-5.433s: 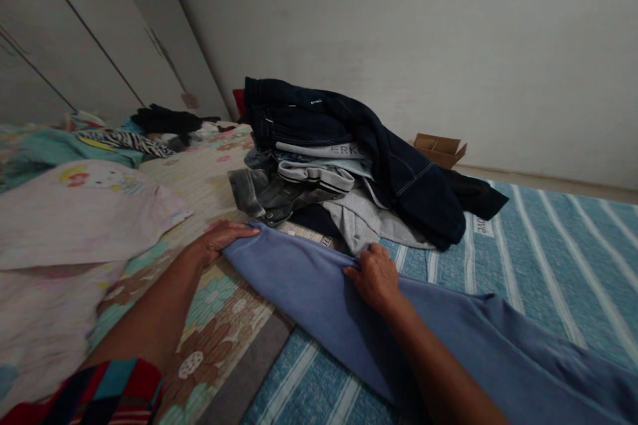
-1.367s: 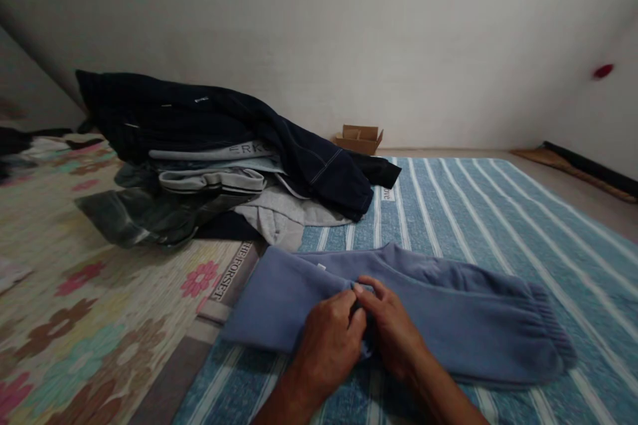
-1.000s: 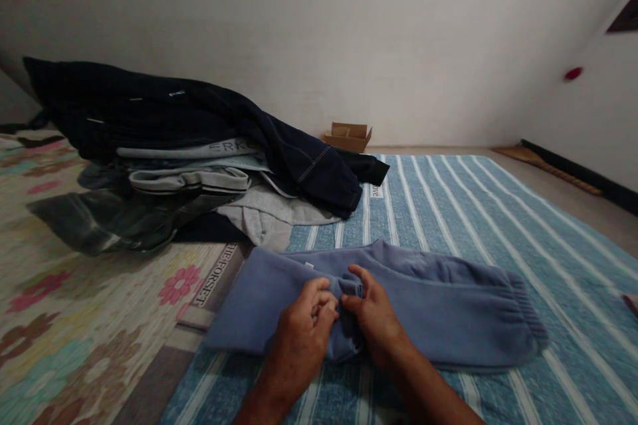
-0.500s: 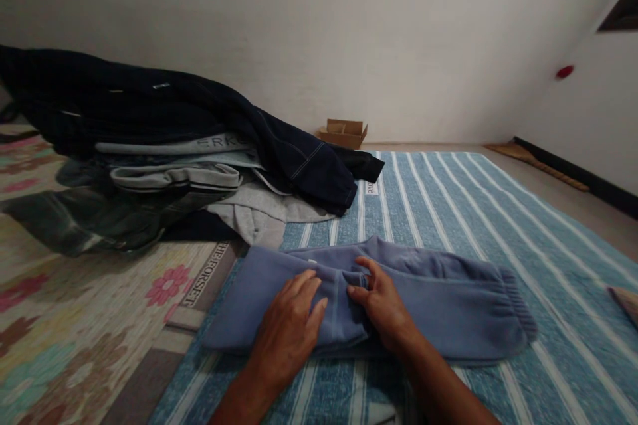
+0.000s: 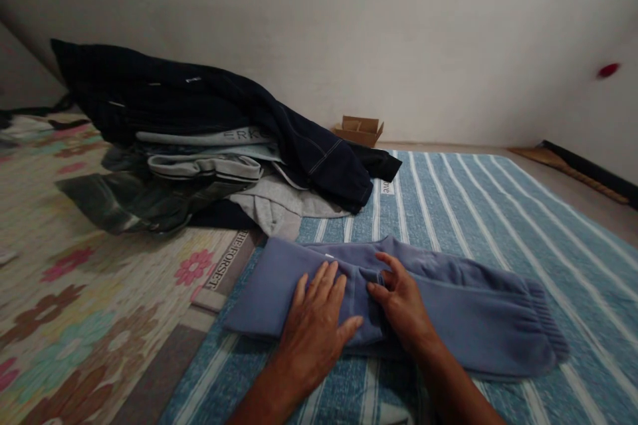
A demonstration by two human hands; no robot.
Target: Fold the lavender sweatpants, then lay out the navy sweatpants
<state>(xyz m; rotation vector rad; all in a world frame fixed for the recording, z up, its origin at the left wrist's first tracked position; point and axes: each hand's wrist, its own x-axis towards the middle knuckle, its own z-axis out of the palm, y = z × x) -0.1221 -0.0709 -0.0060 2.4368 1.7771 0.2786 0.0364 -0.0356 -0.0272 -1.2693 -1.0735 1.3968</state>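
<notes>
Blue-grey sweatpants (image 5: 468,319) lie folded lengthwise on the striped blue cloth (image 5: 443,212), the elastic cuff to the right and the left part doubled over. Flat on that doubled part rests my left hand (image 5: 319,315), its fingers spread. My right hand (image 5: 399,299) pinches the folded-over edge near the middle of the sweatpants between thumb and fingers. A small white tag shows at the fabric's upper edge, just above my left fingertips.
A heap of clothes (image 5: 199,113), dark, grey and light blue, stands at the back left, one dark sleeve hanging over the striped cloth. Behind it sits an open cardboard box (image 5: 359,131) by the wall. A floral mat (image 5: 114,292) spreads on the left.
My left hand has flattened and spread its fingers on the folded fabric. My right hand keeps its grip on the edge. The view has turned slightly left.
</notes>
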